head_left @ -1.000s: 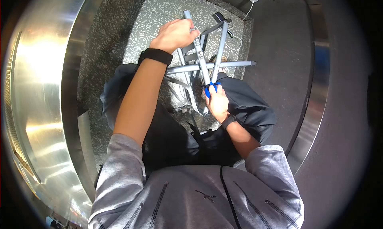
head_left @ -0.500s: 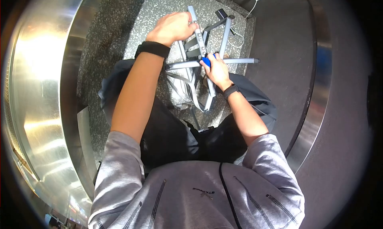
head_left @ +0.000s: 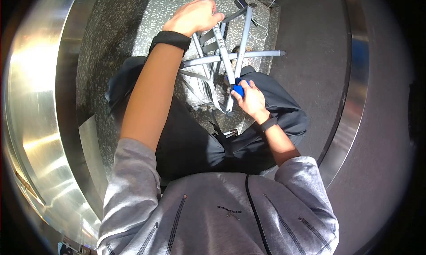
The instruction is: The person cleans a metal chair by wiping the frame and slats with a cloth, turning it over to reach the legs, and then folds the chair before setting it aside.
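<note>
A folding metal frame (head_left: 226,59) of crossed silver tubes, with grey straps hanging from it, stands between my knees. My left hand (head_left: 195,17) is closed around the upper part of one tube, just above a row of round holes. Lower on this tube, near its bottom end, my right hand (head_left: 253,99) grips a small soft-looking blue piece (head_left: 238,90) and presses it against the metal. Its exact kind cannot be made out, since my fingers cover part of it. Both wrists wear dark bands.
Beyond the frame, a black block (head_left: 240,3) and a white cable (head_left: 266,31) lie on the speckled floor (head_left: 153,26). A shiny metal panel (head_left: 37,99) curves along the left side, and a dark surface (head_left: 310,55) with a metal edge borders the right.
My right hand has slid the blue piece down the tube, toward my body. My left hand keeps its grip, and the frame appears slightly higher and shifted left.
</note>
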